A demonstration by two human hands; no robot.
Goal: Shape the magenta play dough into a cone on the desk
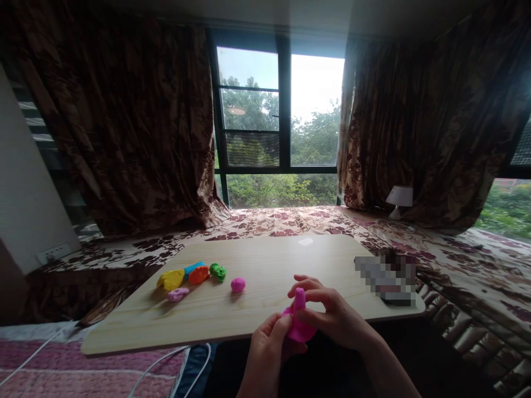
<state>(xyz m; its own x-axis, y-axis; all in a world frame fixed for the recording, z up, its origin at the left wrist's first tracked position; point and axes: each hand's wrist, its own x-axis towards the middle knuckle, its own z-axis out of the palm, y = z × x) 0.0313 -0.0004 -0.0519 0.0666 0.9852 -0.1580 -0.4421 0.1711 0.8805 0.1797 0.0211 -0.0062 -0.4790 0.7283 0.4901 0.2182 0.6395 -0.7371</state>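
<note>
Between both hands is a bright pink piece of modelling clay (302, 329), rounded below with a stub standing up from it. My left hand (270, 338) grips its left side, thumb pressed against the clay. My right hand (332, 309) pinches it from the right, its fingers curled around the upright stub. They hold it over the table's near edge. A small pink clay ball (238, 284) lies on the table to the left. Beyond it sit lumps of green clay (218, 271), orange clay (199, 275), blue clay (191, 267), yellow clay (170, 279) and light pink clay (178, 294).
The light wooden table (265, 260) has rounded corners. A blurred-out object (385, 279) lies at its right end. Behind are a cloth-covered window ledge (286, 218), a small white lamp (399, 198) and patterned curtains (166, 127). A white cable (155, 362) hangs below the table's left side.
</note>
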